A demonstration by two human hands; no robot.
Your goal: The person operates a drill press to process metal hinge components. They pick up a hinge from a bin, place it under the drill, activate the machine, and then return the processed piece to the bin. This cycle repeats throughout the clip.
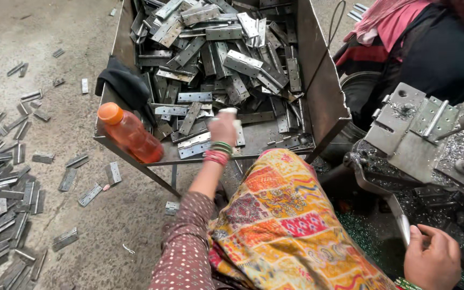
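Your metal bin [318, 80] stands far and centre, heaped with steel hinges [226, 59]. At the right sits the machine jig [414, 134], a hinge plate clamped on it and metal shavings around. More hinges [6, 188] litter the floor at left. An orange bottle [130, 134] rests on the bin's near left edge beside a black cloth [124, 83]. Your left hand [224, 128] reaches into the bin, closed around a hinge. Your right hand [430, 258], near right, grips a lever handle [404, 228].
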